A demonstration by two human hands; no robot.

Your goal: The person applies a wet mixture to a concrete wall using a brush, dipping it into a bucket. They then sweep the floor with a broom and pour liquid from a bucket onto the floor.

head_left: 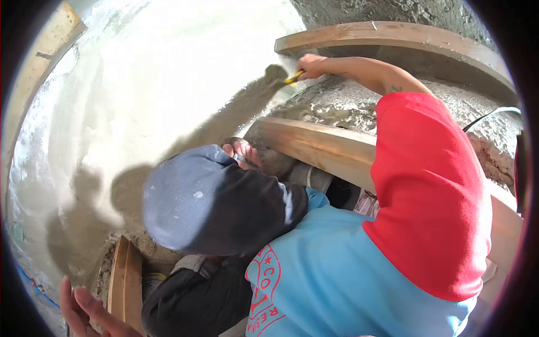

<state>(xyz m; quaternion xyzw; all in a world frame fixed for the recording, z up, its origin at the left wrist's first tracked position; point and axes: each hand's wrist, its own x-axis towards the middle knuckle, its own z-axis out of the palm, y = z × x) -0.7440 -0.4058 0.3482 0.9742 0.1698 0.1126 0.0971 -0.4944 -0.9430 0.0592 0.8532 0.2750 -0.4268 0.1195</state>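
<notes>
My left hand (96, 315) reaches in at the lower left edge. Its fingers are apart and no object shows in them; the wrist is cut off by the frame. Closest to it are a wooden board (124, 278) and the lower part of a pale wall (101, 146), where shadows fall. My right hand is outside the picture. In front of me a co-worker bends over, wearing a blue shirt (331, 264) with a red sleeve and a grey head covering (193, 196). One hand of the co-worker (312, 66) grips a yellow-handled tool (293, 77) against the wall.
The co-worker's other hand (244, 151) is by the wall, partly hidden. A curved wooden beam (393, 35) crosses the upper right, and another wooden beam (320, 143) runs below it. Rough masonry (348, 104) lies between them. A blue cord (38, 287) hangs at lower left.
</notes>
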